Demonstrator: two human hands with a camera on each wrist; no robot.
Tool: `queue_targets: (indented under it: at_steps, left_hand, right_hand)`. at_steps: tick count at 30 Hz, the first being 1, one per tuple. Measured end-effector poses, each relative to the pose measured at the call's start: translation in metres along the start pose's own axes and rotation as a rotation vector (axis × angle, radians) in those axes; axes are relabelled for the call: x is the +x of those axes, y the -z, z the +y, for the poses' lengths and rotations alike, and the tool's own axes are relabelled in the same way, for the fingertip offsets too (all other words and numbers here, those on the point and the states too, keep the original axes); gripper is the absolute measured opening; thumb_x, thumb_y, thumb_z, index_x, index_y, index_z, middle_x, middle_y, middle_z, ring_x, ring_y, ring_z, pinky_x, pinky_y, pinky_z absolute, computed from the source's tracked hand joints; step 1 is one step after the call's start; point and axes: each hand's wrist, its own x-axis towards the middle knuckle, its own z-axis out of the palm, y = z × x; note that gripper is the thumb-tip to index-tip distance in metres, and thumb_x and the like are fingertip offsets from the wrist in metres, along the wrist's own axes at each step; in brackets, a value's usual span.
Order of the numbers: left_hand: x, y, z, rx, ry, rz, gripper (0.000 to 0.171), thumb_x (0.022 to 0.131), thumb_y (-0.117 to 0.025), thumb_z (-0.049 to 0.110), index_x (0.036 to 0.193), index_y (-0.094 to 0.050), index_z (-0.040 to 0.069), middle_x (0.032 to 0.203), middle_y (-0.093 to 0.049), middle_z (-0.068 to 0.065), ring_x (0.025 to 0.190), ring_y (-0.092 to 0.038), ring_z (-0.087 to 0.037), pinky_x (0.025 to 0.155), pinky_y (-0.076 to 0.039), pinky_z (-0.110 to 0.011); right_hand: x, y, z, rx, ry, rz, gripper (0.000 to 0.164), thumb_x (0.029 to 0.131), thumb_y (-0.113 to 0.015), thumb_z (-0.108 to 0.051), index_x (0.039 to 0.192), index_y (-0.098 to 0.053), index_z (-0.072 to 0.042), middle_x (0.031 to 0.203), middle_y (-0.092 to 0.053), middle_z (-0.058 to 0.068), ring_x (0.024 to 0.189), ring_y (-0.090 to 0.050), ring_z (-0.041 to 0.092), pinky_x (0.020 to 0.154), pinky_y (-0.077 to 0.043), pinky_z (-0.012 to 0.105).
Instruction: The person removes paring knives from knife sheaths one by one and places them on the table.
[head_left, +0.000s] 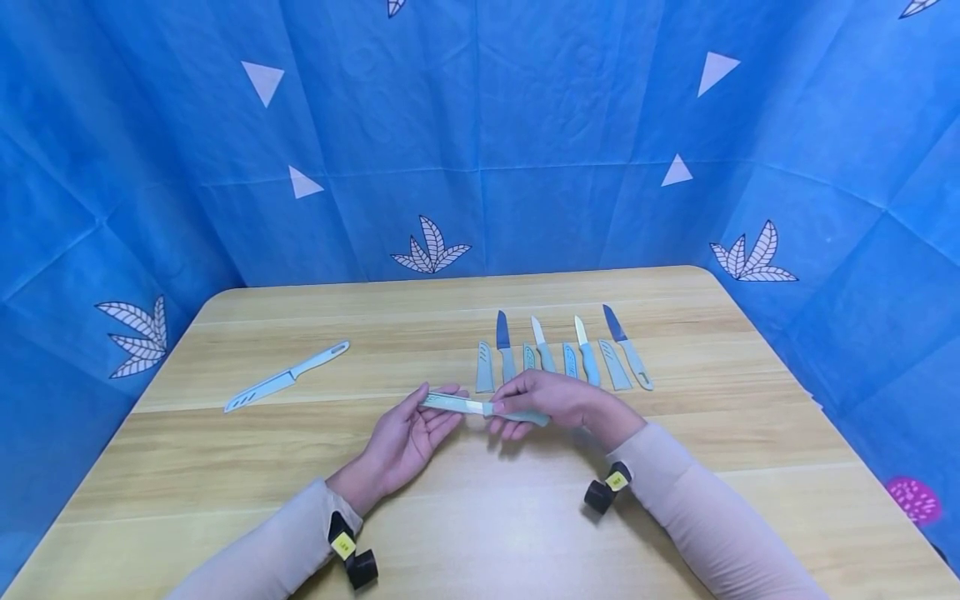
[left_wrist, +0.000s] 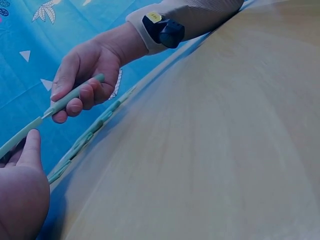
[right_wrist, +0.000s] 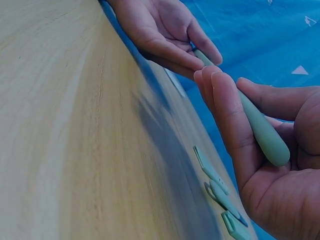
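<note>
My right hand (head_left: 558, 398) grips the pale green handle (right_wrist: 267, 132) of a small knife, its fingers curled round it. Palm up, my left hand (head_left: 405, 442) holds a pale green knife sheath (head_left: 444, 402) between thumb and fingers. A short strip of pale blade (head_left: 476, 407) shows between sheath and handle, the rest being inside the sheath. Knife and sheath are held above the table, roughly level, pointing left in the head view. In the left wrist view the thumb (left_wrist: 32, 147) lies against the sheath.
Behind my right hand, a row of bare knives (head_left: 587, 354) alternates with loose sheaths (head_left: 485, 367) on the wooden table (head_left: 480, 517). A longer sheathed knife (head_left: 288, 377) lies at the left. Blue patterned cloth (head_left: 480, 125) hangs around the table.
</note>
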Motion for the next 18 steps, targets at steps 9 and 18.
queue_targets:
  at_steps: [9, 18]
  left_hand:
    - [0.0, -0.0003, 0.0002, -0.004, -0.007, 0.011, 0.049, 0.108, -0.035, 0.03, 0.142, -0.034, -0.005, 0.131, -0.057, -0.023, 0.127, -0.052, -0.029, 0.11, -0.04, -0.034]
    - [0.0005, 0.0004, 0.0001, 0.002, -0.014, 0.008, 0.045, 0.108, -0.035, 0.031, 0.134, -0.047, -0.004, 0.129, -0.059, -0.021, 0.124, -0.055, -0.028, 0.11, -0.04, -0.034]
  right_hand:
    - [-0.0009, 0.0025, -0.0001, 0.005, -0.001, -0.011, 0.026, 0.098, -0.058, -0.01, 0.115, -0.062, 0.01, 0.102, -0.068, 0.026, 0.083, -0.07, 0.024, 0.081, -0.06, 0.038]
    - [-0.0034, 0.0044, -0.0017, -0.024, -0.006, 0.007, 0.023, 0.098, -0.06, -0.01, 0.111, -0.065, 0.008, 0.098, -0.07, 0.022, 0.081, -0.07, 0.023, 0.079, -0.061, 0.039]
